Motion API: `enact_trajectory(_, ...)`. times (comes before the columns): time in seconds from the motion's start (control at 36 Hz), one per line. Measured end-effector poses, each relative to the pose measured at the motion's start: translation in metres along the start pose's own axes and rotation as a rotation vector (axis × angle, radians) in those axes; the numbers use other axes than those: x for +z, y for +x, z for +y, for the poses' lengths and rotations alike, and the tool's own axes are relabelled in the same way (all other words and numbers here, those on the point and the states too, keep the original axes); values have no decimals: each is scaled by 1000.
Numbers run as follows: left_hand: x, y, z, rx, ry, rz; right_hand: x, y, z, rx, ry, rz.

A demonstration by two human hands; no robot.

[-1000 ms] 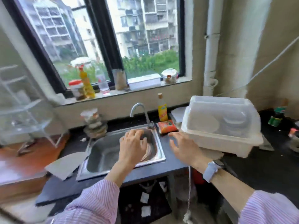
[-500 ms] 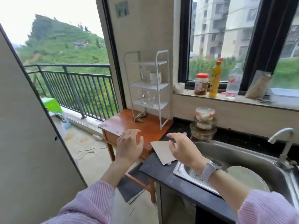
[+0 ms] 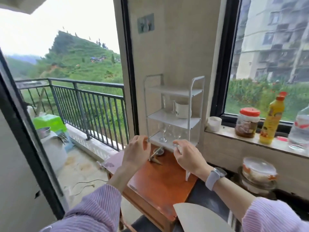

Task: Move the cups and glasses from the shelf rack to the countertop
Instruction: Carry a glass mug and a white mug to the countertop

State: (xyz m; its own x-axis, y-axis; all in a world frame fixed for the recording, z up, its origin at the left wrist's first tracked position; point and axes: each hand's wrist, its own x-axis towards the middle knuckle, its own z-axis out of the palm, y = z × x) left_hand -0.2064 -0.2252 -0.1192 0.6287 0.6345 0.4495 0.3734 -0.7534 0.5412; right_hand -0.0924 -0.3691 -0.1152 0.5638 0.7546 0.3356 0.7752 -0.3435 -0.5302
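Daylight fills the room. A beige wall [image 3: 180, 47] stands between an open balcony door [image 3: 20, 131] on the left and a dark-framed window [image 3: 224, 64] on the right. Outside, a black railing [image 3: 87, 101] fronts a green hill [image 3: 80, 61]. A small wooden table [image 3: 155, 180] sits beside the dark worktop [image 3: 209, 198], below a pale windowsill [image 3: 250, 141].

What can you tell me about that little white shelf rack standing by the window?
The shelf rack is a small white three-tier stand, metal by the look of it, with rounded frames at each side. It stands upright on a reddish wooden table against the wall. The top tier looks bare; the middle tier holds a white mug and clear glasses; the bottom tier holds stemmed glasses. The left hand and right hand hover before the bottom tier.
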Motion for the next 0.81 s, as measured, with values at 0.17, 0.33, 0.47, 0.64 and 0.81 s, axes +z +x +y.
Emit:
enact_trajectory(0.17,23,82,-27,32,-33,-31,14,70,11,47,4,7)
enact_trajectory(0.33,69,159,-52,95,-168,-123,39,133,30,176,32,130)
enact_trajectory(0.47,103,211,-68,136,-203,-255,61,183,38,315,100,241)
enact_trajectory(0.64,130,259,-77,170,-317,-338,82,239,61,432,64,429)
enact_trajectory(0.81,156,295,-75,202,-387,-426,92,284,88,536,-156,608)
